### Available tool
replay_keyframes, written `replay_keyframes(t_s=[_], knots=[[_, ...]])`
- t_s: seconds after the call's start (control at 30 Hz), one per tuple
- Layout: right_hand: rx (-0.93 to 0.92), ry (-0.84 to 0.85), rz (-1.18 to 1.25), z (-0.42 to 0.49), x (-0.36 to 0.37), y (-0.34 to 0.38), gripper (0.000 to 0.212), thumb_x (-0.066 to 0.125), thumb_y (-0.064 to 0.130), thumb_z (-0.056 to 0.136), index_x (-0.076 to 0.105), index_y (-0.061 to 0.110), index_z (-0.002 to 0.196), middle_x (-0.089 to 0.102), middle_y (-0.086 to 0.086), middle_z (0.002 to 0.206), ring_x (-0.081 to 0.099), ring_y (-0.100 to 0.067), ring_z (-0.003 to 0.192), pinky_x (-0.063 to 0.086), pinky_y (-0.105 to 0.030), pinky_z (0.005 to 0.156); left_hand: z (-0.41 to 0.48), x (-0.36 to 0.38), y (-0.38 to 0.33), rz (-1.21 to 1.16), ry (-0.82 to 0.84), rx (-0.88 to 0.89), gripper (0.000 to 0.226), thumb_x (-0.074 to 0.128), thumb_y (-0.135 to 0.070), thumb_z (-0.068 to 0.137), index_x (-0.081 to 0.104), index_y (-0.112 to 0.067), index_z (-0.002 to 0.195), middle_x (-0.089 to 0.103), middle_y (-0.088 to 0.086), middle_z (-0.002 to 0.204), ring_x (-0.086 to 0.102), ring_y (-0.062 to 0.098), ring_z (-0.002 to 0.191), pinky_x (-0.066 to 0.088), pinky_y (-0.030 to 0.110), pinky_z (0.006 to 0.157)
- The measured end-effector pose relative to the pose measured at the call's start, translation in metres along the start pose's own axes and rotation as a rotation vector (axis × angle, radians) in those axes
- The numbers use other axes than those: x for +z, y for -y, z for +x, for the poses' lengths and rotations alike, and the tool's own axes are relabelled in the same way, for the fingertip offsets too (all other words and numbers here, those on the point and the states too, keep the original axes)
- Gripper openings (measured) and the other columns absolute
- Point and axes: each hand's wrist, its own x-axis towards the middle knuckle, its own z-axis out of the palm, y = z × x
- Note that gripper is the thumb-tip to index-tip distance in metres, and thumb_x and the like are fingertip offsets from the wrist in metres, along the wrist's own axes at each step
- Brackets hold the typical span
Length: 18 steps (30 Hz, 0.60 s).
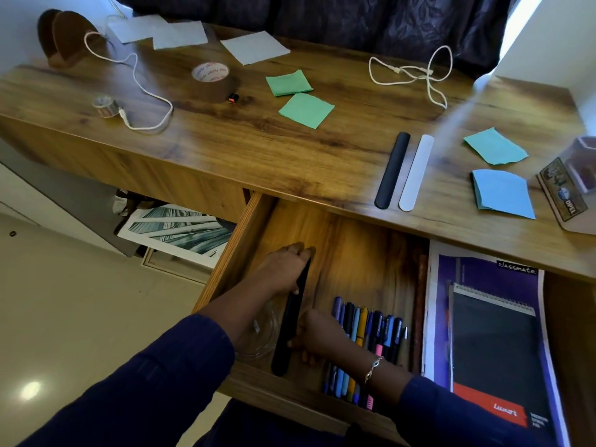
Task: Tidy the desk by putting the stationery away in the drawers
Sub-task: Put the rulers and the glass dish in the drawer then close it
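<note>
1. Wooden desk top (245,140) is stretching across the view, carrying paper squares, cords and a brown tape roll (214,82). Below its front edge an open drawer (225,262) is standing pulled out.
2. A long black strip (292,317) is lying lengthwise in the drawer's left part, just beside a row of pens (364,337).
3. The left hand (283,269) is curling its fingers over the strip's far end and pinching it. The right hand (322,340) is gripping the near end, fingers tucked against its edge.
4. To do this step well, I judge both hands should be lowering the strip flat and parallel to the pens. It should be kept off the pens so the row is not disturbed, and both ends should be let go only once it is resting on the drawer floor.
5. A matching black strip (392,171) and a white strip (416,172) are waiting on the desk, so leaving room alongside looks wise.
6. Something clear and round (258,333) is showing under the left forearm, too faint to name.
7. Whether the held strip is already touching the drawer floor is hard to tell. The right fingertips are partly hidden behind it, and the neighbouring drawer with notebooks (493,333) is being cut off at the frame edge.
</note>
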Motion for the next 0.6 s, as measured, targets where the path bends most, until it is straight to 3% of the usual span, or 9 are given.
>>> replay_keyframes(t_s=[0.07, 0.23, 0.3, 0.37, 0.47, 0.53, 0.6], knots=[[0.021, -0.028, 0.078, -0.004, -0.011, -0.004, 0.017, 0.063, 0.021, 0.087, 0.058, 0.012, 0.074, 0.062, -0.004, 0.064, 0.060, -0.013, 0.053, 0.053, -0.028, 0.058, -0.005, -0.004, -0.002, -0.021, -0.053, 0.008, 0.086, 0.069, -0.024, 0.080, 0.015, -0.018, 0.147, 0.022, 0.012, 0.151, 0.032, 0.030, 0.135, 0.037, 0.038, 0.103], [-0.029, -0.237, 0.222, -0.026, -0.066, -0.020, 0.021, 0.060, 0.023, 0.089, 0.059, 0.012, 0.071, 0.060, -0.004, 0.062, 0.057, -0.007, 0.045, 0.045, -0.017, 0.043, -0.017, -0.029, -0.015, -0.037, -0.454, 0.242, 0.033, 0.050, -0.027, 0.091, 0.053, -0.014, 0.121, 0.055, 0.005, 0.118, 0.053, 0.022, 0.109, 0.045, 0.031, 0.085], [-0.037, -0.348, 0.270, -0.036, -0.092, -0.025, 0.017, 0.060, 0.023, 0.089, 0.059, 0.015, 0.073, 0.060, -0.001, 0.062, 0.055, -0.004, 0.046, 0.043, -0.015, 0.043, -0.014, -0.040, -0.025, -0.019, -0.649, 0.366, 0.028, 0.045, -0.028, 0.087, 0.065, -0.013, 0.098, 0.062, 0.004, 0.095, 0.059, 0.021, 0.089, 0.052, 0.029, 0.069], [-0.032, -0.471, 0.308, -0.040, -0.119, -0.030, 0.013, 0.060, 0.022, 0.088, 0.058, 0.017, 0.076, 0.061, 0.000, 0.066, 0.057, -0.006, 0.052, 0.043, -0.015, 0.046, -0.005, -0.050, -0.034, -0.001, -0.777, 0.420, 0.028, 0.045, -0.030, 0.082, 0.067, -0.014, 0.089, 0.063, 0.002, 0.087, 0.059, 0.019, 0.083, 0.052, 0.027, 0.065], [-0.016, -0.683, 0.367, -0.039, -0.159, -0.036, 0.013, 0.060, 0.025, 0.088, 0.061, 0.012, 0.083, 0.066, -0.007, 0.074, 0.062, -0.015, 0.060, 0.049, -0.021, 0.051, 0.008, -0.069, -0.056, 0.037, -0.759, 0.403, 0.034, 0.061, -0.031, 0.083, 0.062, -0.012, 0.111, 0.060, 0.008, 0.112, 0.053, 0.025, 0.111, 0.050, 0.040, 0.089], [0.007, -0.825, 0.418, -0.034, -0.186, -0.038, 0.015, 0.061, 0.024, 0.088, 0.060, 0.012, 0.081, 0.066, -0.009, 0.074, 0.061, -0.016, 0.058, 0.052, -0.026, 0.054, 0.018, -0.078, -0.069, 0.033, -0.603, 0.363, 0.055, 0.054, -0.038, 0.089, 0.041, -0.014, 0.137, 0.039, 0.009, 0.142, 0.027, 0.026, 0.138, 0.025, 0.043, 0.113], [0.072, -0.965, 0.380, -0.020, -0.210, -0.041, 0.013, 0.063, 0.024, 0.087, 0.060, 0.013, 0.080, 0.067, -0.009, 0.076, 0.064, -0.020, 0.064, 0.057, -0.037, 0.064, 0.026, -0.085, -0.077, 0.073, -0.485, 0.324, 0.068, 0.049, -0.043, 0.092, 0.019, -0.016, 0.147, 0.015, 0.006, 0.156, 0.003, 0.023, 0.145, 0.005, 0.040, 0.117]])
